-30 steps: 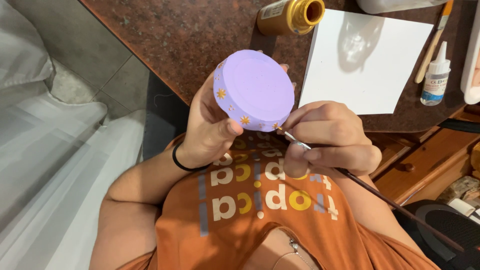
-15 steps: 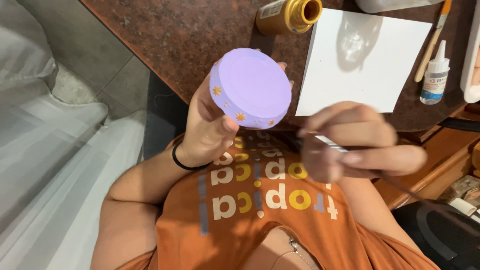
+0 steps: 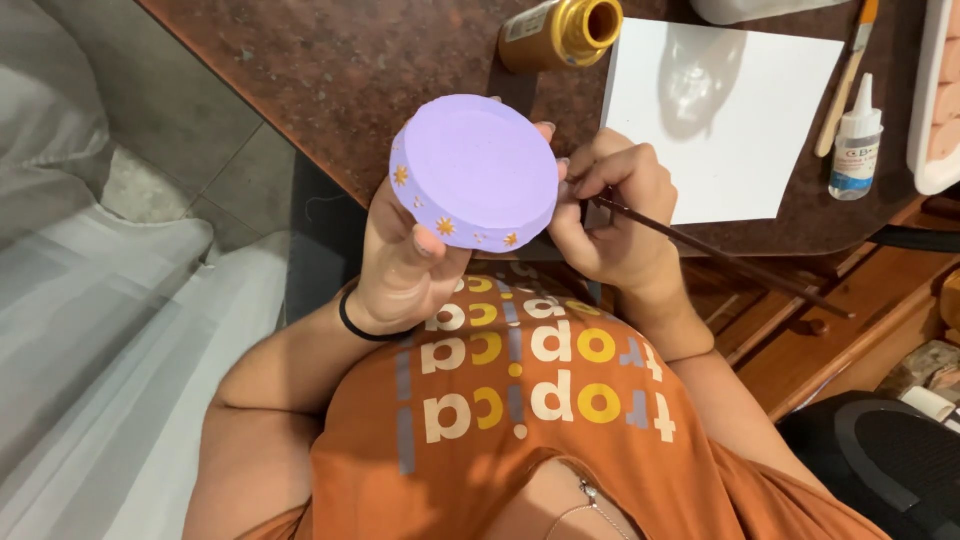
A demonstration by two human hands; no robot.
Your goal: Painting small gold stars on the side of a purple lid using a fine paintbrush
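My left hand (image 3: 405, 270) grips a round lilac disc (image 3: 472, 170) from below, holding it up over the table edge. Small gold stars dot the disc's rim. My right hand (image 3: 610, 215) pinches a thin dark paintbrush (image 3: 720, 258) right beside the disc's right rim; the brush tip is hidden behind the disc and my fingers. The brush handle slants down to the right. A black band circles my left wrist.
An open gold paint bottle (image 3: 560, 35) lies on the brown speckled table (image 3: 330, 80). A white sheet (image 3: 725, 115), a second brush (image 3: 848, 75), a small glue bottle (image 3: 856, 145) and a white tray (image 3: 935, 100) lie at the right. Grey floor is at the left.
My right hand has risen from below the disc to its right rim, bringing the brush with it. The disc has tilted slightly and sits higher in view.
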